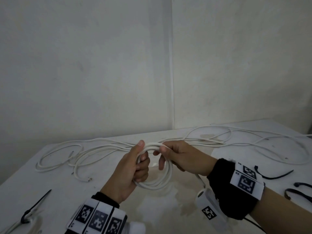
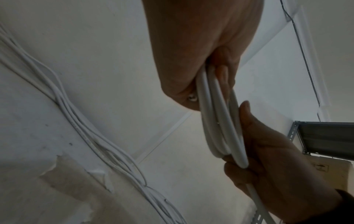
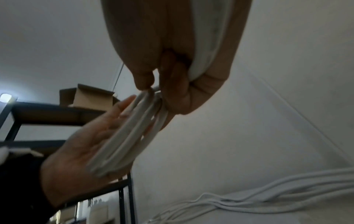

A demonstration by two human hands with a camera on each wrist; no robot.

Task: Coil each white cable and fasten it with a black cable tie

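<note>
Both hands hold a coil of white cable (image 1: 158, 182) a little above the table (image 1: 168, 208). My left hand (image 1: 142, 152) grips the coil's left side, fingers curled through the loops and thumb on top. In the left wrist view the loops (image 2: 220, 118) run out of that hand (image 2: 201, 60). My right hand (image 1: 162, 155) pinches the top of the coil, and in the right wrist view a strand (image 3: 206, 45) passes through its palm. Black cable ties (image 1: 273, 177) lie on the table to the right, behind my right wrist.
Loose white cables (image 1: 116, 144) sprawl along the back of the table against the wall, also visible as cables (image 3: 268, 204) in the right wrist view. Another black tie (image 1: 36, 208) lies at the near left. A dark metal shelf (image 3: 47, 113) stands off to the side.
</note>
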